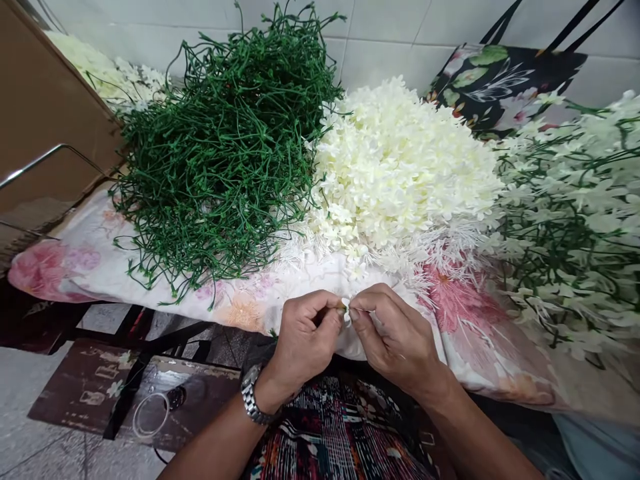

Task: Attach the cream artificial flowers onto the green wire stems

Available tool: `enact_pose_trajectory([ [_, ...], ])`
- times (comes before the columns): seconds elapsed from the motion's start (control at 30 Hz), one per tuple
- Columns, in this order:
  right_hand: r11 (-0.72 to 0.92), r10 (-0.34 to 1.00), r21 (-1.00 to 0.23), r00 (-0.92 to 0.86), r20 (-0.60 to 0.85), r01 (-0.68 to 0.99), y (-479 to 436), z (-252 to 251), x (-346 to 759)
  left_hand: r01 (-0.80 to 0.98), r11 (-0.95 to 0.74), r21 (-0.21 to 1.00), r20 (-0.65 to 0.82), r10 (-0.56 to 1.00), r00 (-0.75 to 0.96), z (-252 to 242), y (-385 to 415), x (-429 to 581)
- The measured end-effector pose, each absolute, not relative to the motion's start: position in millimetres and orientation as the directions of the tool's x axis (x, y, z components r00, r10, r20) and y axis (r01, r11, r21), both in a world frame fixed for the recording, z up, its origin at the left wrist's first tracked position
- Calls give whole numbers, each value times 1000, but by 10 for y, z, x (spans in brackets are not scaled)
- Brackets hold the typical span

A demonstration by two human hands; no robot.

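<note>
My left hand point(309, 337), with a metal watch on its wrist, pinches a thin green plastic stem, mostly hidden by the fingers. A bit of green shows at the fingertips, and a green end pokes out under the hand's left side. Fingertip to fingertip with it, my right hand point(397, 337) is closed on a small white artificial flower point(346, 311). Both hands are over the front edge of the cloth-covered table. Beyond them lie a big tangled pile of green stems point(225, 147) and a heap of loose cream-white flowers point(400, 160).
Stems bearing white flowers point(580, 220) are piled at the right. A cardboard box point(55, 100) stands at the left. Behind, a black floral bag point(505, 87) leans on the tiled wall. The floral cloth point(240, 310) covers the table; a brown board point(200, 393) lies below.
</note>
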State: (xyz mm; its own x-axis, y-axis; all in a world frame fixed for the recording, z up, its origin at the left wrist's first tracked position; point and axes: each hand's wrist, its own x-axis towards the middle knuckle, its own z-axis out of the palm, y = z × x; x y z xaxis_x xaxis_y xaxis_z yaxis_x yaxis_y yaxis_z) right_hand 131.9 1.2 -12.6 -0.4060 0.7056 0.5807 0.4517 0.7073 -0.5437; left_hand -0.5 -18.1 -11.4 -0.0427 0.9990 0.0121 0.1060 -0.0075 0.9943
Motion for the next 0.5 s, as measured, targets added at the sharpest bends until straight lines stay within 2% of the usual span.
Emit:
enact_pose_trajectory([
  [0.1, 724, 687, -517, -408, 601, 457, 7, -125, 1313, 87, 6, 996, -2, 999, -45, -118, -183, -14],
  [0.2, 707, 707, -557, -411, 575, 436, 11, -89, 1350, 15, 41, 999, -41, 999, -10, -116, -172, -25],
  [0.3, 669, 743, -609, -407, 531, 426, 35, -18, 1427, -158, 117, 981, -124, 992, -36, -105, -123, -20],
  [0.37, 664, 748, -599, -370, 551, 448, 54, 22, 1482, -306, 139, 942, -176, 980, -96, -90, -58, -2],
  [0.5, 670, 735, -566, -322, 596, 481, 60, 39, 1546, -505, 93, 858, -207, 963, -175, -28, 122, 30],
])
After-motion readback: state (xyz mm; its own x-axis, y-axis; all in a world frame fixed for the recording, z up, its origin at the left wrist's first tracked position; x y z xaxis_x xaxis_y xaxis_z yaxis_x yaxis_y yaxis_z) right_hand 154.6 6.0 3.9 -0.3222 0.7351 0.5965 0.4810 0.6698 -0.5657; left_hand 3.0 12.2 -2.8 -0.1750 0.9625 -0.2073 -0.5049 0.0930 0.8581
